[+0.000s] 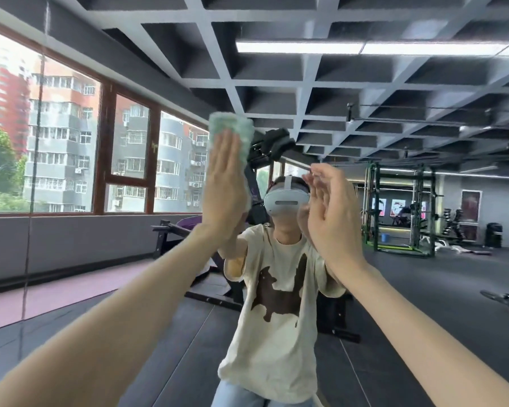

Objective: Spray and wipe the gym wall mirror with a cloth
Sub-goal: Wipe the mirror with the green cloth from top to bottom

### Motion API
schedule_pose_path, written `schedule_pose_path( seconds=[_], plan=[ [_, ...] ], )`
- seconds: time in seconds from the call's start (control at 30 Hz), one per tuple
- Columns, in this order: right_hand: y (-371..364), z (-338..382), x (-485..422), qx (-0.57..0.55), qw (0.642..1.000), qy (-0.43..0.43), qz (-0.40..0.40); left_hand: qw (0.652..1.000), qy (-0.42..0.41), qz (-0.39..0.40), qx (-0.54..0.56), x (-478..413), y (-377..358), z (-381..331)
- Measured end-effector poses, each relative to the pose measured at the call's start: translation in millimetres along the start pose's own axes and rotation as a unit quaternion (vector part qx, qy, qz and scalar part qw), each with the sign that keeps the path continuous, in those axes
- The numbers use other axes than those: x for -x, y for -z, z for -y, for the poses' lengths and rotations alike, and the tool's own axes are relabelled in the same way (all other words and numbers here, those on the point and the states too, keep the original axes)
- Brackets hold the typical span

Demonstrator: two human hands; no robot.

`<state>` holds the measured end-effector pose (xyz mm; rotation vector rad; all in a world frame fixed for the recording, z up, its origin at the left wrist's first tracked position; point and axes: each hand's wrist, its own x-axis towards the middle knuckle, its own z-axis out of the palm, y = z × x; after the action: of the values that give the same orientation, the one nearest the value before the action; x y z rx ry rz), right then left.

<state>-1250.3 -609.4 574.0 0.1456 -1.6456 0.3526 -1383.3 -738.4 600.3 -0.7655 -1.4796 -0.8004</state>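
Head view faces the gym wall mirror (423, 289), which fills nearly the whole frame; the room, windows and ceiling grid seen here are reflections, and a vertical seam (34, 171) between mirror panels runs down the left side. Left hand (225, 189) is raised with the palm flat and fingers together and extended, pressing a pale green cloth (232, 129) against the glass; the cloth sticks out above and to the right of the fingertips, so the hand is not closed around it but pins it flat. Judgement: the flat palm spreads pressure over the cloth for a wide wipe stroke. Cloth edges are blurred, so motion is likely, direction not readable. Right hand (328, 207) is up near the glass just right of centre, fingers loosely spread and slightly curled, open. A thin pale streak sits by its fingertips, too blurred to tell if it is a held thing or a reflection. No spray bottle is visible in either hand or elsewhere, so spraying looks done or paused and the step in hand is wiping. The person's reflection, in a cream T-shirt with a white headset (285, 201), stands centred between the 2 arms, meaning the patch being wiped is straight ahead at upper reach. Both forearms are extended upward, well apart from each other. Risk: 1 flat hand could let the cloth slip down the wet glass.
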Motion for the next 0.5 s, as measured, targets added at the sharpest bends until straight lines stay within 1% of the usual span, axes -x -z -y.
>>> schedule_pose_path(
  seconds=[0.03,0.07,0.1,0.17,0.2,0.23,0.27,0.3,0.33,0.37,0.4,0.43,0.5],
  plan=[
    [0,0,-1,0.004,1.0,-0.006,-0.01,0.995,-0.091,0.039,-0.005,17,-10,-13],
    [-1,1,-1,0.004,1.0,-0.02,-0.023,0.981,-0.175,0.08,-0.007,32,-17,-19],
    [-1,3,-1,0.002,0.999,-0.032,-0.033,0.964,-0.24,0.114,-0.013,43,-18,-21],
    [-3,3,3,0.007,0.998,-0.036,-0.043,0.928,-0.336,0.146,-0.063,40,-12,-6],
    [-4,2,7,0.011,0.999,-0.031,-0.038,0.92,-0.348,0.152,-0.1,32,-6,3],
    [-5,1,10,0.017,0.999,-0.025,-0.025,0.923,-0.328,0.15,-0.132,23,0,11],
    [-5,0,12,0.025,0.999,-0.02,-0.01,0.937,-0.276,0.141,-0.159,12,4,16],
    [-5,-1,15,0.032,0.999,-0.018,0.002,0.961,-0.194,0.125,-0.154,2,8,16],
    [-5,-1,16,0.036,0.999,-0.016,0.011,0.982,-0.097,0.099,-0.126,-9,10,11],
    [-4,0,16,0.039,0.999,-0.009,0.019,0.992,-0.025,0.076,-0.1,-18,10,2],
    [-2,-1,15,0.041,0.999,0.0,0.027,0.994,0.012,0.058,-0.089,-26,9,-8],
    [-1,-2,14,0.044,0.998,0.007,0.034,0.995,0.024,0.045,-0.084,-30,7,-16],
    [4,-8,9,0.063,0.997,0.014,0.04,0.997,-0.001,0.015,-0.07,-37,3,-20]
  ],
)
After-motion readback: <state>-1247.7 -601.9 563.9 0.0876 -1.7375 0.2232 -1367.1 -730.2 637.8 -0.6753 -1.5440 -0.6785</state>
